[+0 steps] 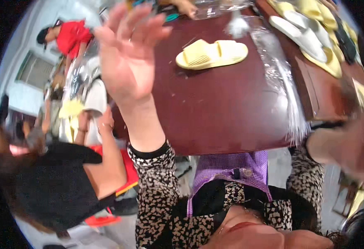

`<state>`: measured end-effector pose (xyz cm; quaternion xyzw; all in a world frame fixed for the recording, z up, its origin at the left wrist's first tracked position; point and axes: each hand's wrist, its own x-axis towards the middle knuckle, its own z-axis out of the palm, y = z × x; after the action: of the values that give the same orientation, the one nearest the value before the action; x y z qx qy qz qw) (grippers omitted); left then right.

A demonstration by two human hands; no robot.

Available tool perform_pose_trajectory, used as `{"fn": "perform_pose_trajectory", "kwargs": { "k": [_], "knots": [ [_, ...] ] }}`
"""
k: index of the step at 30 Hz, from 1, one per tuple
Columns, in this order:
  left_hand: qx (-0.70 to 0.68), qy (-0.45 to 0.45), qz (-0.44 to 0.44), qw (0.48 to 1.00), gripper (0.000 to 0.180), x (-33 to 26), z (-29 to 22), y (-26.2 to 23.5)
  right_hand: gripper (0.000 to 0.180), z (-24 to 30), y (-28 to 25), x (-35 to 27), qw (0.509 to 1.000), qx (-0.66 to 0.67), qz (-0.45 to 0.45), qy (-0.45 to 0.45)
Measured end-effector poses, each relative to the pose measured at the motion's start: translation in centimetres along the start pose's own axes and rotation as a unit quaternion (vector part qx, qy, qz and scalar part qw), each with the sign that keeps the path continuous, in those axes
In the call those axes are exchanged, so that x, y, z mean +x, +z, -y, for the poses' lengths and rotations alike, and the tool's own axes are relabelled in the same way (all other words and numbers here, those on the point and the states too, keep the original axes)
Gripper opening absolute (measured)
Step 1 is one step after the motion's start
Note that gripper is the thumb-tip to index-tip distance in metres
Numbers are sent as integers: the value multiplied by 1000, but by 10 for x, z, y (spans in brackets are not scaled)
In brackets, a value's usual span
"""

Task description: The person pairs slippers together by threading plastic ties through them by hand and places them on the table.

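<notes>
My left hand (128, 54) is raised over the left part of the dark red table (215, 112), palm showing and fingers spread, with nothing in it. A pair of pale yellow slippers (212, 54) lies on the tabletop to the right of that hand, apart from it. At the far right, beyond the table's near right corner, my right hand (348, 145) is smeared by motion. Its fingers cannot be made out, nor whether it holds anything. The nearest thing to it is a bundle of clear plastic bags (279, 70) along the table's right side.
White slippers (300, 35) and yellow slippers (325, 62) are heaped on another table at the upper right. On the left, a co-worker in black (53, 182) handles light-coloured slippers. A person in red (72, 38) is farther back. Another person's hand (185, 7) reaches the far edge.
</notes>
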<state>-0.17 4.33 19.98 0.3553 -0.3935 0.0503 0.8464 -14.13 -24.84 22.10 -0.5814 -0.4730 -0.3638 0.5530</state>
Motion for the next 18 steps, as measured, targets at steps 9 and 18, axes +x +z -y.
{"fn": "perform_pose_trajectory", "kwargs": {
  "k": [9,18],
  "knots": [
    [216,-321,-465,796,27,-31,144,-151,17,-183,20,-121,844,159,-206,470],
    [158,-417,-345,826,25,-56,173,-174,26,-216,25,-162,795,98,-215,559]
  ]
}}
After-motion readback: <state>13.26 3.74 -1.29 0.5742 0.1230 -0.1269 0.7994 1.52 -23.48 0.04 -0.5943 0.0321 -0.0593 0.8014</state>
